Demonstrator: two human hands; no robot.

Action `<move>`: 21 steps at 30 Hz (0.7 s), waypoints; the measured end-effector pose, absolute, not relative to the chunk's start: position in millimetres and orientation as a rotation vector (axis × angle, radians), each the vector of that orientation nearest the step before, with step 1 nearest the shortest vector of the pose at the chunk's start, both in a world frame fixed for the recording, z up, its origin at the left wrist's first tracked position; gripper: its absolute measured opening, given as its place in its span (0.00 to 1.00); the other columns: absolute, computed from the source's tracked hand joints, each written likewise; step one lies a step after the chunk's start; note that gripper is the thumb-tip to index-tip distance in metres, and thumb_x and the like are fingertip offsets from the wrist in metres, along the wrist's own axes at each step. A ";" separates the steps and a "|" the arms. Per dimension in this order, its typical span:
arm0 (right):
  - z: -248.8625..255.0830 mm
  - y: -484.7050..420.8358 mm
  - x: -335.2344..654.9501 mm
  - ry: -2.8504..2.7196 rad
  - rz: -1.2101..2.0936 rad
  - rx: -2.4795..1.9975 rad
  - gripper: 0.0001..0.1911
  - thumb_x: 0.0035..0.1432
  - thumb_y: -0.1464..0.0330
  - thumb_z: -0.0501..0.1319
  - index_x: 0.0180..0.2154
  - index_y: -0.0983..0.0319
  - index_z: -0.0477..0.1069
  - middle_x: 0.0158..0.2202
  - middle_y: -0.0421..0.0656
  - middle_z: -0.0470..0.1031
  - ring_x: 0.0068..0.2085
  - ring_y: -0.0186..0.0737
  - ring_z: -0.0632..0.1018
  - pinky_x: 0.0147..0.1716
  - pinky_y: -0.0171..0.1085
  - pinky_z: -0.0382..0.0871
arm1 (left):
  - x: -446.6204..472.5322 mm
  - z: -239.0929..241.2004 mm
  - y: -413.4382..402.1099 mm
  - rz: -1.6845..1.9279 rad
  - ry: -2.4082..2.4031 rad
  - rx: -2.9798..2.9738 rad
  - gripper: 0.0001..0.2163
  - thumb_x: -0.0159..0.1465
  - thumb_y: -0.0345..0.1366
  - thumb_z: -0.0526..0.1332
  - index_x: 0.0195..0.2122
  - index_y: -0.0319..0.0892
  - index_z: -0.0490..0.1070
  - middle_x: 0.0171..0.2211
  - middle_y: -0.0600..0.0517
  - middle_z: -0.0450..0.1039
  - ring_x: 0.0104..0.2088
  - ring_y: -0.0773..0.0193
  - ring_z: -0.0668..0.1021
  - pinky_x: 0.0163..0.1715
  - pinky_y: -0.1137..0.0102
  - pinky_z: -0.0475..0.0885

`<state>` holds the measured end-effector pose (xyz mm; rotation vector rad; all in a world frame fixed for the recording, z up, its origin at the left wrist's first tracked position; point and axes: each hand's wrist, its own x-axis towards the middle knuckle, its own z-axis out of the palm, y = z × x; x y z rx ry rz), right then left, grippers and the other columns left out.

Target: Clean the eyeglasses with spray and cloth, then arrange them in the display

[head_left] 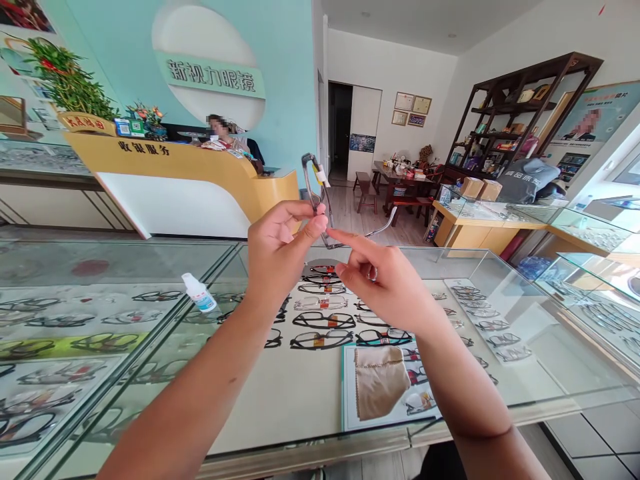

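Observation:
Above the glass counter, my left hand (285, 243) pinches a pair of eyeglasses (307, 175) between thumb and fingertips. The frame is dark grey and seen nearly edge-on, with a white and yellow tag on it. One curved temple reaches out to the right behind my other hand. My right hand (385, 283) points its index finger at the frame; the tip is at or very near it, close to my left thumb. Its thumb is apart from that finger, the other fingers are curled, and a small shiny ring-like thing shows among them.
A white spray bottle (199, 293) stands on the glass display counter (295, 440). Rows of eyeglasses (323, 320) lie inside. A beige cloth (380, 383) rests on a teal-edged board (350, 417). Beyond are a yellow reception desk (200, 157) with a person behind it, and more showcases.

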<state>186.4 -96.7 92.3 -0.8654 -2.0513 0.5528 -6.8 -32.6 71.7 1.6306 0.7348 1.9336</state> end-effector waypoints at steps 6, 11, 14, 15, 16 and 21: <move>92.4 -97.4 182.7 -2.047 0.505 -0.961 0.33 0.71 0.68 0.61 0.75 0.60 0.69 0.28 0.33 0.76 0.26 0.34 0.69 0.32 0.38 0.62 | -6.8 71.8 -34.4 1.914 0.728 1.684 0.12 0.66 0.49 0.77 0.43 0.50 0.83 0.48 0.49 0.86 0.53 0.56 0.85 0.56 0.59 0.81; 92.8 -95.1 187.2 -1.955 0.474 -1.025 0.38 0.70 0.65 0.62 0.78 0.63 0.63 0.30 0.36 0.80 0.26 0.34 0.70 0.30 0.39 0.62 | -7.2 71.5 -34.0 1.893 0.751 1.674 0.14 0.65 0.50 0.77 0.44 0.49 0.83 0.50 0.48 0.86 0.54 0.54 0.84 0.53 0.60 0.83; 93.9 -93.2 193.0 -1.879 0.479 -1.041 0.40 0.70 0.65 0.63 0.79 0.63 0.60 0.31 0.35 0.80 0.25 0.33 0.70 0.29 0.38 0.62 | -8.0 70.9 -32.7 1.890 0.742 1.676 0.13 0.65 0.49 0.78 0.43 0.48 0.83 0.48 0.48 0.85 0.52 0.56 0.85 0.50 0.61 0.83; 94.3 -92.6 195.2 -1.851 0.474 -1.041 0.40 0.70 0.65 0.64 0.79 0.62 0.60 0.31 0.35 0.80 0.25 0.34 0.70 0.29 0.39 0.62 | -8.5 70.6 -32.2 1.876 0.736 1.682 0.13 0.65 0.49 0.78 0.43 0.48 0.83 0.47 0.48 0.85 0.51 0.56 0.85 0.49 0.62 0.83; 94.6 -91.9 197.5 -1.821 0.464 -1.034 0.40 0.70 0.65 0.64 0.79 0.62 0.60 0.30 0.36 0.79 0.26 0.35 0.71 0.29 0.39 0.63 | -9.2 70.2 -31.6 1.852 0.736 1.694 0.13 0.65 0.49 0.78 0.43 0.48 0.84 0.46 0.48 0.85 0.50 0.56 0.85 0.48 0.62 0.83; 94.1 -88.7 205.5 -1.685 0.381 -0.942 0.37 0.71 0.65 0.63 0.78 0.57 0.61 0.29 0.36 0.76 0.31 0.42 0.75 0.33 0.44 0.70 | -11.6 66.6 -28.0 1.664 0.794 1.776 0.14 0.64 0.50 0.79 0.42 0.47 0.85 0.47 0.46 0.86 0.52 0.53 0.85 0.46 0.62 0.83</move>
